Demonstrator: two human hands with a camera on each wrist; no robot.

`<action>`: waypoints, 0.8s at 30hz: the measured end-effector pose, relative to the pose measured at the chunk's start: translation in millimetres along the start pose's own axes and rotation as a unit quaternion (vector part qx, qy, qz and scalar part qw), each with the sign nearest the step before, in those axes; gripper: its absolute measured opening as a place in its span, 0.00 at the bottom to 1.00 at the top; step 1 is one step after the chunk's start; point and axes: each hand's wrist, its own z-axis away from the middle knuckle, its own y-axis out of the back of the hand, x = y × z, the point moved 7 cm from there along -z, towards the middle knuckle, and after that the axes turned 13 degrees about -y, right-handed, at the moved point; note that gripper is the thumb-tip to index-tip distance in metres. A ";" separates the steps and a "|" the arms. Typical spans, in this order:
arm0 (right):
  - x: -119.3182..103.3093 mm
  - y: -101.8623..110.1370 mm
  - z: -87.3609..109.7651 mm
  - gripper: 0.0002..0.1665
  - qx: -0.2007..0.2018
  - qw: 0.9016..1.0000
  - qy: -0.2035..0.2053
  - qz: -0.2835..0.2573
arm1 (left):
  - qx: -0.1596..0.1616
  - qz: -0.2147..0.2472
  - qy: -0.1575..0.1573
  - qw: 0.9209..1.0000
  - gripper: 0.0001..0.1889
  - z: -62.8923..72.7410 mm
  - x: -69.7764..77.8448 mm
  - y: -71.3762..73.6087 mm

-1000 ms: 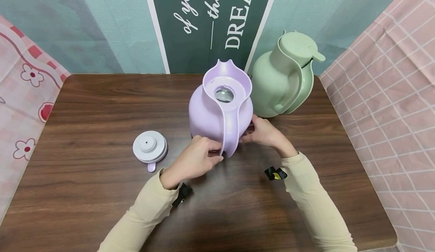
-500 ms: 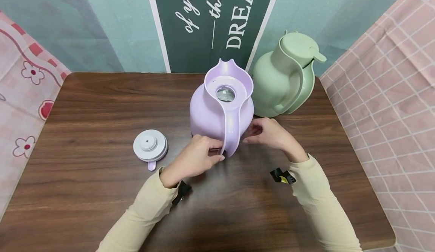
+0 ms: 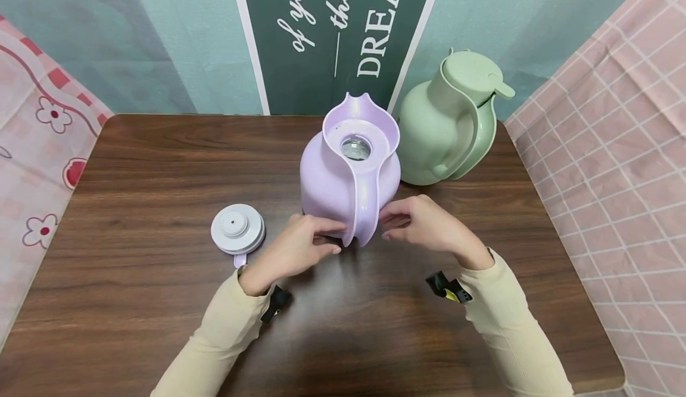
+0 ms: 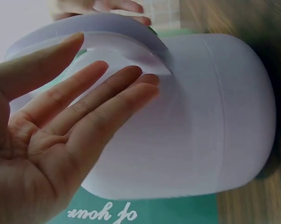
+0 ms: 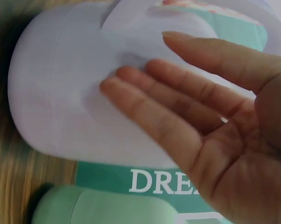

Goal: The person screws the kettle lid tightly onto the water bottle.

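A lilac thermos jug stands upright on the table without its lid, its round mouth showing and its handle facing the person. Left of the handle is the left hand, its fingers extended close to the jug's lower side. On the other side, the right hand has its fingertips right at the jug's body. Both wrist views show the left fingers and right fingers loosely straight, gripping nothing. A white lid with a lilac tab lies on the table to the left.
A pale green thermos jug with its lid on stands close behind and right of the lilac one. The wooden table ends at a teal curtain at the back and pink tiled cloth on the right.
The left hand has let go of the jug's handle and drawn slightly left. The right hand has come off the jug's side and shifted toward the person. The jug stays in place.
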 end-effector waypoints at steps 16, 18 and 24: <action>-31.2 -13.6 1.7 0.12 -0.041 0.990 0.130 -0.026 | -0.009 -0.066 0.058 0.996 0.17 16.1 -22.0 3.9; -33.0 -15.2 0.5 0.14 -0.044 0.988 0.143 -0.028 | -0.009 -0.075 0.063 0.995 0.17 17.2 -23.5 4.4; -40.1 -18.9 -2.5 0.17 -0.048 0.980 0.190 -0.027 | 0.012 -0.118 0.078 0.990 0.18 21.0 -27.5 12.5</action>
